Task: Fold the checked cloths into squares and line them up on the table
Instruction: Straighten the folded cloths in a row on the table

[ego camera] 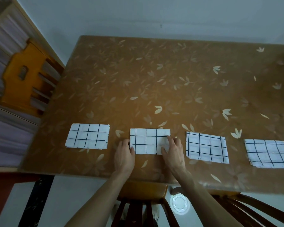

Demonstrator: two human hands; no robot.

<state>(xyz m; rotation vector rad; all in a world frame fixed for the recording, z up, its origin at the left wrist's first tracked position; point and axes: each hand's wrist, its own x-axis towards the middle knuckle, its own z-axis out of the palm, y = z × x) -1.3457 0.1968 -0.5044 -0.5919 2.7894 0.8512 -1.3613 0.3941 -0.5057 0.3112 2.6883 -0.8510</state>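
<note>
White checked cloth (149,141) (second of four) looks flat: left hand (124,154) and right hand (173,150) press it open-fingered, so square it to the neighbours' near edges.

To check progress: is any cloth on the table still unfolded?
No, all four checked cloths lie folded in a row on the table, and both hands rest on the second cloth from the left.

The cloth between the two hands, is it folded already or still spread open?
Folded. The cloth between the hands lies as a small flat rectangle like its three neighbours, with the left hand and right hand at its sides.
</note>
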